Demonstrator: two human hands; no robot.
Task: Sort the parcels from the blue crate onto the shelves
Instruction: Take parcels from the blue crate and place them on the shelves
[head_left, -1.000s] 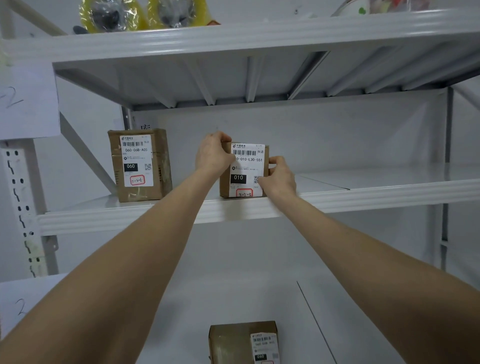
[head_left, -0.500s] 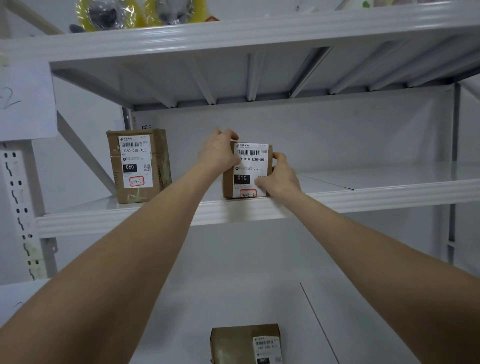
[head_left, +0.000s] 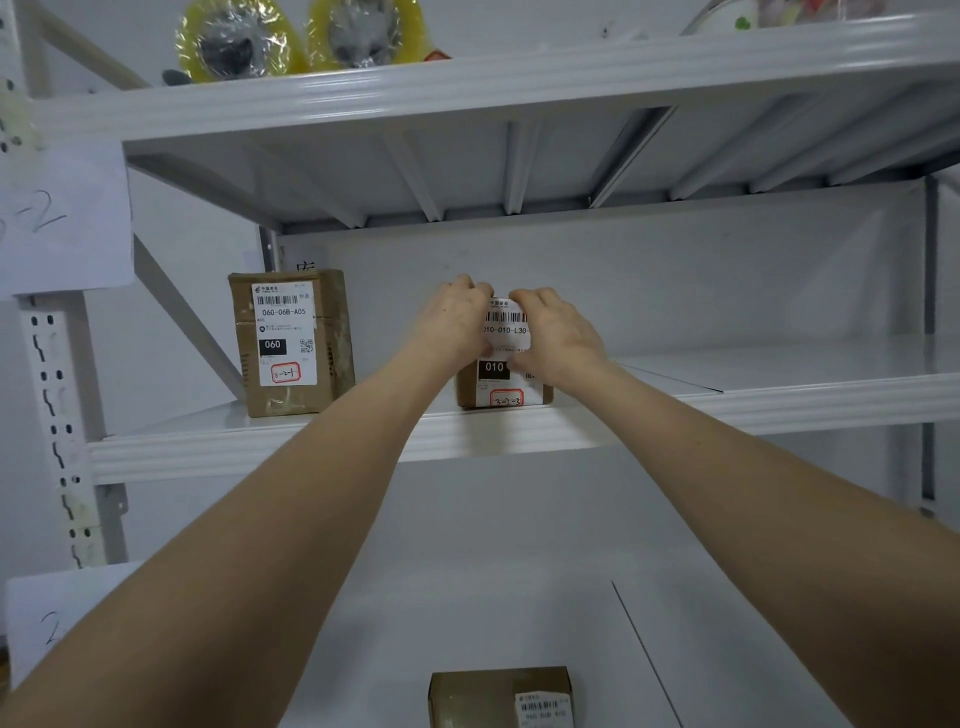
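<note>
A small brown parcel (head_left: 501, 364) with a white label marked 010 stands upright on the middle white shelf (head_left: 322, 441). My left hand (head_left: 454, 325) grips its upper left corner, fingers curled over the top. My right hand (head_left: 556, 338) grips its upper right side and covers part of the label. Both arms reach up from below. The blue crate is out of view.
A taller brown parcel (head_left: 291, 340) labelled 060 stands to the left on the same shelf. Another parcel (head_left: 501, 696) lies on the shelf below. Yellow-wrapped items (head_left: 239, 39) sit on the top shelf. Paper signs (head_left: 62, 218) hang on the left upright.
My right hand has slid from the parcel's right edge up onto its upper front, close to my left hand. The parcel stays upright on the shelf.
</note>
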